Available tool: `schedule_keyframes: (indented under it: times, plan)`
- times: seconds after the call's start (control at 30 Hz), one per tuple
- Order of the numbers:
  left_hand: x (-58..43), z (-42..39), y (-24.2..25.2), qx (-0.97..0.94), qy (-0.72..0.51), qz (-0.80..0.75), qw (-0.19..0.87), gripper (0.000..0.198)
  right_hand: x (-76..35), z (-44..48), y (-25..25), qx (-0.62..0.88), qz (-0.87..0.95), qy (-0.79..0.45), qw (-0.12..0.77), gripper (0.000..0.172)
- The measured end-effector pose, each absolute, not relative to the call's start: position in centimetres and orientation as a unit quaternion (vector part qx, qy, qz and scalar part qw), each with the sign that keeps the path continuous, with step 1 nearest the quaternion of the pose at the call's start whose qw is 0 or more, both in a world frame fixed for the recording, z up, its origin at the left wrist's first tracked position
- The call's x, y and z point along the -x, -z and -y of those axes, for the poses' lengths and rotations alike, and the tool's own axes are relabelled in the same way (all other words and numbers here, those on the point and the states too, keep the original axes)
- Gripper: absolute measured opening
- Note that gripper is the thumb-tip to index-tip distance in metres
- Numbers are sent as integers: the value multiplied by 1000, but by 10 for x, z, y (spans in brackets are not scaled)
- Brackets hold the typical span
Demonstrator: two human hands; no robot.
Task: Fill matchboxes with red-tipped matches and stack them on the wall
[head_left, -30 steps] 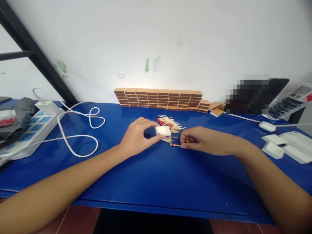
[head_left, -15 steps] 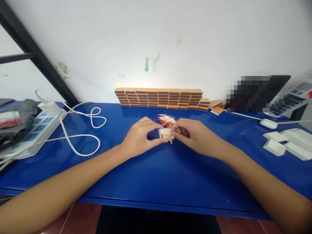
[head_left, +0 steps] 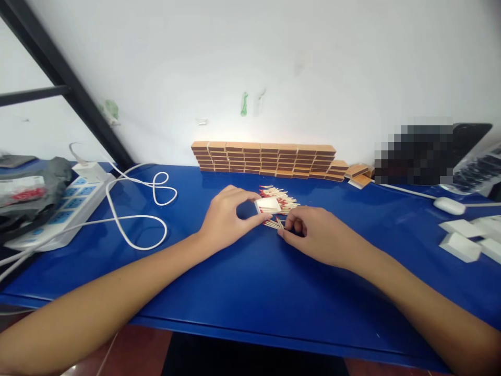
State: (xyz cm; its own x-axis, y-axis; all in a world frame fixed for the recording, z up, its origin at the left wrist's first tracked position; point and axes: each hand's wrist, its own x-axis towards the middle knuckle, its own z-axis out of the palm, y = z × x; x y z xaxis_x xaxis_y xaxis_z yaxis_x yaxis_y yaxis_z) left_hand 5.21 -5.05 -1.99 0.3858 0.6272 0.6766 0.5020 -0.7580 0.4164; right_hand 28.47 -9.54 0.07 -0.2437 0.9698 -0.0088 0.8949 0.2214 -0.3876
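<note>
Between thumb and fingers, my left hand [head_left: 230, 213] grips a small white matchbox tray [head_left: 269, 204] by its left end; a few red-tipped matches show along its near side. My right hand [head_left: 313, 230] is closed in a pinch on matches [head_left: 280, 223] just to the right of and below the tray. Several more matches lie on the table under the tray's near edge. Behind the tray spreads a pile of loose matches [head_left: 287, 197] with red heads, mostly pointing left.
A stacked wall of matchboxes [head_left: 260, 159] stands against the white wall, with a few loose matchboxes [head_left: 358, 171] at its right end. A power strip [head_left: 70, 209] and white cable [head_left: 111, 209] lie left. White blocks [head_left: 462, 245] and a white adapter [head_left: 449, 206] lie right.
My right hand has moved from the tray's right end down onto matches at the table. Matches now lie on the table below the tray, and the pile behind looks more spread. The view has shifted slightly.
</note>
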Motion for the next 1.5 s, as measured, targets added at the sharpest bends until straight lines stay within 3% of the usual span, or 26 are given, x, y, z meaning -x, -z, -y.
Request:
schedule_keyframes:
  times: [0.23, 0.47, 0.97, 1.1, 1.27, 1.5]
  plan:
    - [-53, 51, 20, -832, -422, -351, 78, 30, -304, 91, 0, 569, 793, -191, 105, 20]
    - [-51, 48, 21, -843, -395, -357, 81, 29, -323, 85, -16, 552, 804, -108, 191, 29]
    - [-51, 51, 20, -869, -394, -280, 106, 32, -307, 81, -6, 423, 854, -109, 282, 19]
    - [-51, 47, 19, -817, -436, -370, 80, 27, -320, 70, -2, 485, 837, -81, 239, 19]
    - [-52, 47, 19, -796, -448, -390, 116, 29, -322, 65, 7, 504, 835, -154, 158, 20]
    - [-53, 48, 19, -809, -443, -373, 100, 30, -304, 75, 9, 516, 828, -148, 163, 20]
